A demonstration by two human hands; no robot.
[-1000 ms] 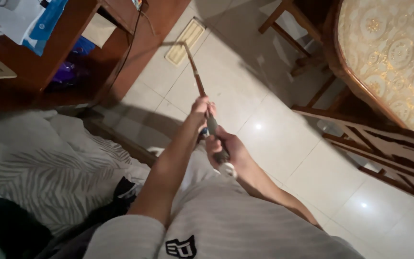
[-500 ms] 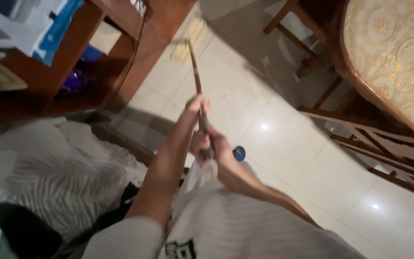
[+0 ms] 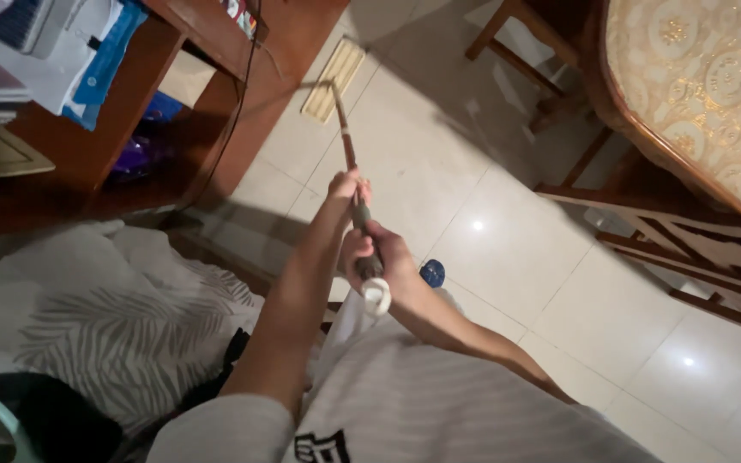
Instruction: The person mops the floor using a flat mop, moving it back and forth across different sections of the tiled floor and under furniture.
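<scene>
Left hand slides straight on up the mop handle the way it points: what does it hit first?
Likely nothing before the flat mop head on the floor tiles: above the left hand, the handle looks bare. Depth is unclear.

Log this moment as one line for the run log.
left hand: grips mop handle | right hand: grips handle's end | mop head: flat on tiled floor beside wooden desk

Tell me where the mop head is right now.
In the head view, the mop head lies flat on the tiled floor at upper centre, beside the wooden desk.
</scene>
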